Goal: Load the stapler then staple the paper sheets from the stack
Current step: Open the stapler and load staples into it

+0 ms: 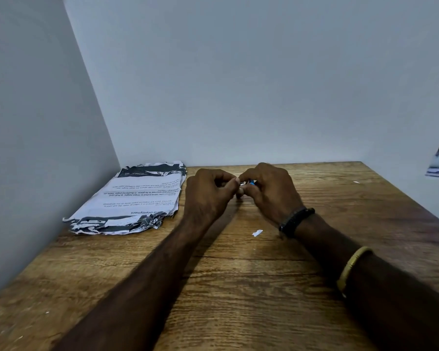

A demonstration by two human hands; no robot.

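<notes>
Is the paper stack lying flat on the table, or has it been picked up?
Flat on the wooden table. The torn-edged printed paper stack lies by the left wall, apart from both hands.

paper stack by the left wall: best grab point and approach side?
Take the paper stack at its right long edge, coming from the right, the open table side. The left wall blocks the other long edge, and both short ends look torn and ragged, so probably a poor hold. A flat pinch suits lying sheets.

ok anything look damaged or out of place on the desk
Yes. The paper stack by the left wall has torn, ragged edges, worst along its near end. A small white scrap lies loose on the wooden table beside the right wrist.
</notes>
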